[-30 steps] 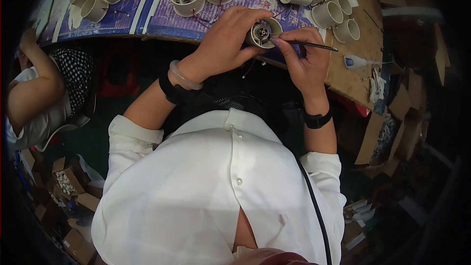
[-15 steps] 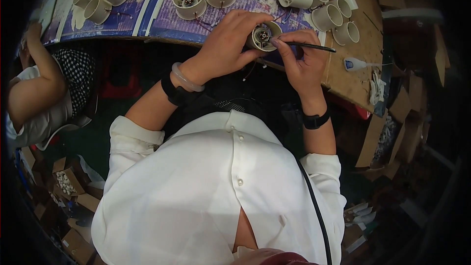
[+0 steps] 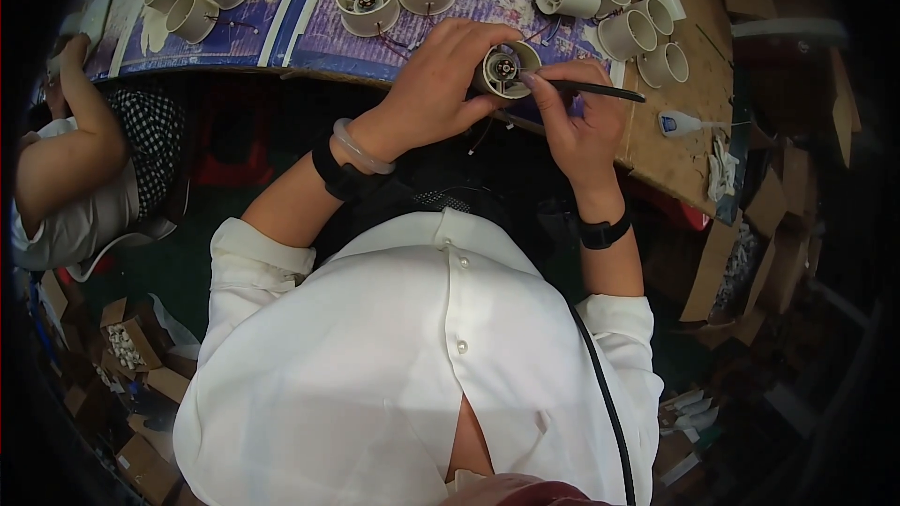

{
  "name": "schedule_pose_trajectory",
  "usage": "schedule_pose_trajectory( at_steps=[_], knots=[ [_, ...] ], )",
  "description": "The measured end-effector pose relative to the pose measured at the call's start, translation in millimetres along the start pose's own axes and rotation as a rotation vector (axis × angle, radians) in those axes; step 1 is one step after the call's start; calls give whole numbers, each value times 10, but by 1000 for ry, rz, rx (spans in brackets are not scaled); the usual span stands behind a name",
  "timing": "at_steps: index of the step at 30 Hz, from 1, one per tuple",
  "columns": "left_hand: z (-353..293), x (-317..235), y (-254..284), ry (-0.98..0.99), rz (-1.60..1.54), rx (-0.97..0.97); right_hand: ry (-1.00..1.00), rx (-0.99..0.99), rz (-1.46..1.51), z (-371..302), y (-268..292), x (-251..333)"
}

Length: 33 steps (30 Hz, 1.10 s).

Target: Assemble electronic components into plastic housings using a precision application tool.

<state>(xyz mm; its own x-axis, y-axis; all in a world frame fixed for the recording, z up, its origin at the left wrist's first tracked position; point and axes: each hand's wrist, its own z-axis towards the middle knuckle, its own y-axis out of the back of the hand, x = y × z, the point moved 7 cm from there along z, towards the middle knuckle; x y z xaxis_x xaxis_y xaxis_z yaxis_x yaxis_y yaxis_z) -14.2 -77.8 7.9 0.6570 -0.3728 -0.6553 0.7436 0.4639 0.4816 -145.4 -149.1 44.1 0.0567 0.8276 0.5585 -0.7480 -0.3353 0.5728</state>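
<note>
A person's bare hands work at the front edge of a workbench [image 3: 696, 61], seen from above. The left hand [image 3: 439, 80] is wrapped around a cream cylindrical fan housing [image 3: 506, 69], thumb near its lower side and fingers over the top, clamped on the wall. The housing is at the bench's front edge, its open mouth tilted toward the viewer, showing a dark motor hub; whether the bench supports it cannot be told. The right hand [image 3: 589, 126] pinches a slim black pen-like tool [image 3: 605, 89] between thumb and fingers at the housing's rim; its tip is hidden.

Thin wires with small white plugs [image 3: 510, 126] hang below the front edge. They could snag on clothing or the bench and tug at the motor if the housing were turned or lifted. If the left grip loosened, the housing could drop off the edge. A slip of the tool might scratch the hub or nick a wire, since the working space is narrow and partly covered by fingers.

Behind the left hand, back from the front edge, stand two upright housings [image 3: 367, 2]; a sleeve could catch their wires. Near the right front corner lie a needle-tipped bottle [image 3: 679, 123] and a crumpled white cloth [image 3: 722, 173]; a careless elbow could knock the bottle.
</note>
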Motion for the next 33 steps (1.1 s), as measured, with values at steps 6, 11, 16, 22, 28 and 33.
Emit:
schedule_pose_trajectory(
  at_steps=[6,11,16,22,28,33],
  knots=[
    [-13,-4,-7,-8,3,-6,11,6,11,-12,35,-13],
    [-5,-4,-9,-4,-6,1,12,31,13,-7,19,-15],
    [-5,2,-11,0,-4,6,88,25,-13,13,11,9],
    [-3,5,-16,1,-4,11,27,19,9,0,23,-19],
    [-9,-6,-6,-2,-6,1,74,34,-8,25,19,16],
    [-4,-9,-6,-2,-6,5,69,24,6,6,9,3]
  ],
)
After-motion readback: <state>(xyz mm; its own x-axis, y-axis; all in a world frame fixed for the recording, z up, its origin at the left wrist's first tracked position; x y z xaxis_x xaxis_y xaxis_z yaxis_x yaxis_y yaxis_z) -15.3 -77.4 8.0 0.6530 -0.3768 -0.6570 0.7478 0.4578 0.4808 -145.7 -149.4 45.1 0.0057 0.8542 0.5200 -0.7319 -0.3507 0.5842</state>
